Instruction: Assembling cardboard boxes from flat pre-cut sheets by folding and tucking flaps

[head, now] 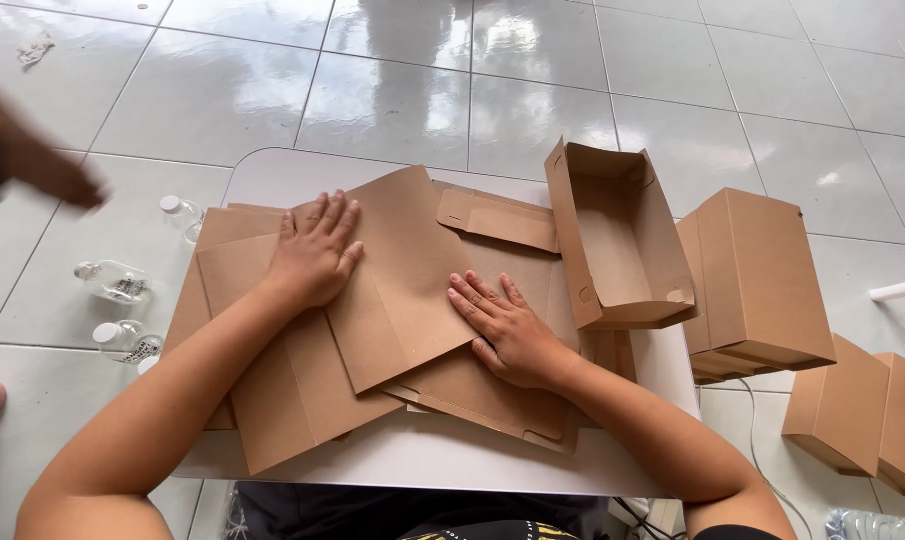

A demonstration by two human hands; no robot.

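Pressing flat, both hands: left hand (pixel 316 252) lying open with fingers spread on the top flat cardboard sheet (pixel 398 275) near the desk's middle, gripping nothing; right hand (pixel 503 325) lying open too, palm down at that sheet's right edge, clutching nothing. Resting under the sheet, more unfolded brown blanks (pixel 273 400), fanning out toward the near-left corner of the white desk (pixel 443 465). Standing along the right edge, an open folded box (pixel 618 240), tilting on its side. Sitting just off the desk on the tiled floor, closed cardboard boxes (pixel 763 280). Lying on the floor beyond the left edge, small clear bottles (pixel 113 282). Blurring at the far left, possibly another person's hand (pixel 28 150).
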